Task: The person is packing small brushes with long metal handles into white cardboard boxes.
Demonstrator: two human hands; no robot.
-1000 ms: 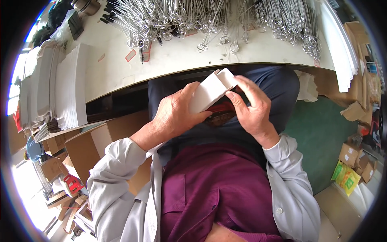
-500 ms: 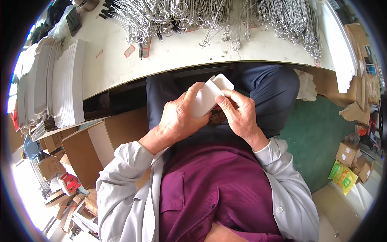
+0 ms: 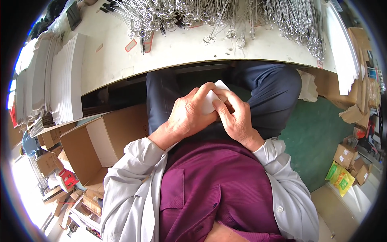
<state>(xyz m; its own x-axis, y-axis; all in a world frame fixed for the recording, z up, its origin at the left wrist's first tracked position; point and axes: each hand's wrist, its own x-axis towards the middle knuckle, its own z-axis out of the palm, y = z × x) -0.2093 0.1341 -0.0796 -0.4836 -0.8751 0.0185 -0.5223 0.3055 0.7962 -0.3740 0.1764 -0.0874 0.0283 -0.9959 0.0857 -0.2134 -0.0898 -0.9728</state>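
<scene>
A small white box (image 3: 212, 98) is held low over my lap, between both hands. My left hand (image 3: 188, 115) wraps around its left side with the fingers curled over the top. My right hand (image 3: 235, 115) presses on its right side, fingers laid across the box. Most of the box is hidden under my fingers; only its upper corner shows. Dark blue trousers (image 3: 274, 92) lie under the hands.
A white table (image 3: 181, 48) spans the top, covered with many metal wire pieces (image 3: 225, 16). Stacks of white flat cards (image 3: 60, 76) stand at the left. An open cardboard carton (image 3: 92, 141) sits by my left knee. Small boxes and a yellow-green bag (image 3: 340, 177) lie on the green floor at right.
The hands have drawn the white box down and closer together; the box, earlier sticking out above the fingers, is now mostly covered by both hands.
</scene>
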